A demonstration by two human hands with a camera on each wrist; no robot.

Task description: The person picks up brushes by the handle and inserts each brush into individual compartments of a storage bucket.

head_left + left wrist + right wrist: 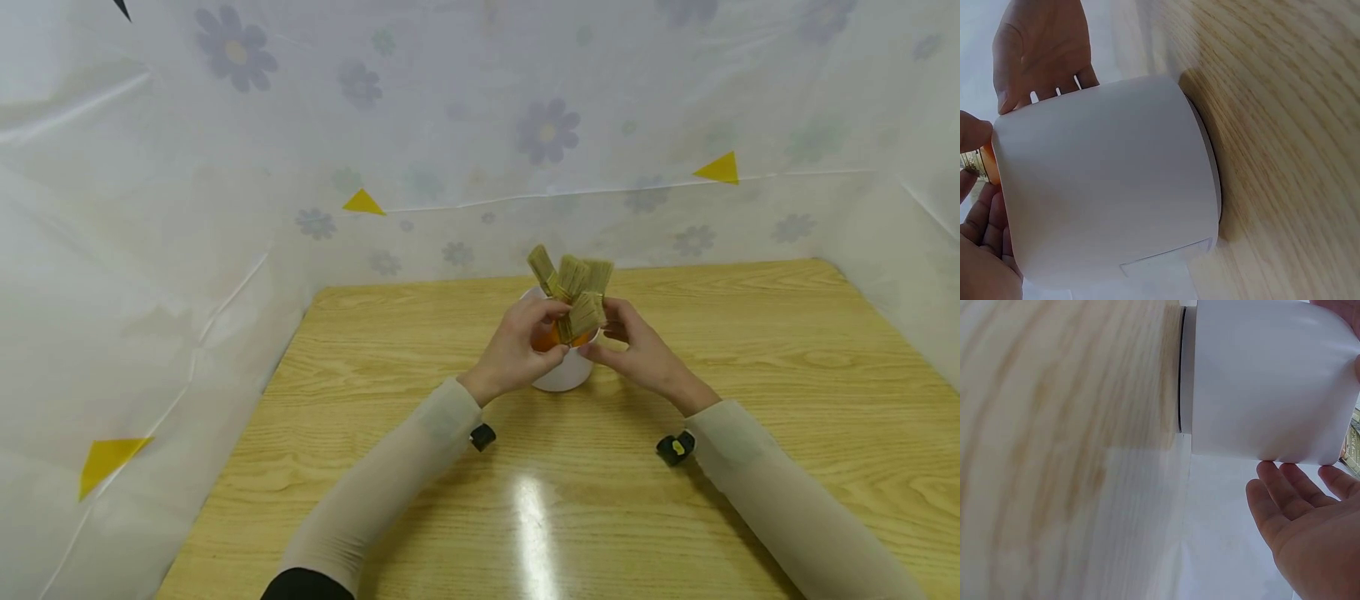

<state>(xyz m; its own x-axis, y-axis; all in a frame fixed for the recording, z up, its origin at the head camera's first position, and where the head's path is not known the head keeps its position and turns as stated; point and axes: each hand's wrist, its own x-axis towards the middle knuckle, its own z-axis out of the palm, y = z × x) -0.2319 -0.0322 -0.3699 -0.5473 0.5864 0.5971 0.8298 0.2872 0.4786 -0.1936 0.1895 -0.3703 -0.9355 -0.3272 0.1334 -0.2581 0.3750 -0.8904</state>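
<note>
A white cylindrical container (562,372) stands upright on the wooden table, with several paintbrushes (573,273) in it, pale bristles up. Orange handles show just inside its rim. My left hand (522,346) is at the rim's left side and pinches the nearest paintbrush (587,315), whose bristles tilt to the right. In the left wrist view, that brush's metal ferrule (972,164) lies between thumb and fingers. My right hand (647,354) is at the container's right side. In the right wrist view, its nearly straight fingers (1282,490) touch the container's wall.
The light wood table (360,433) extends around the container on all sides. Whitish flowered sheeting (450,108) hangs behind the table and down both sides. Yellow triangular pieces (364,202) are stuck on the sheeting.
</note>
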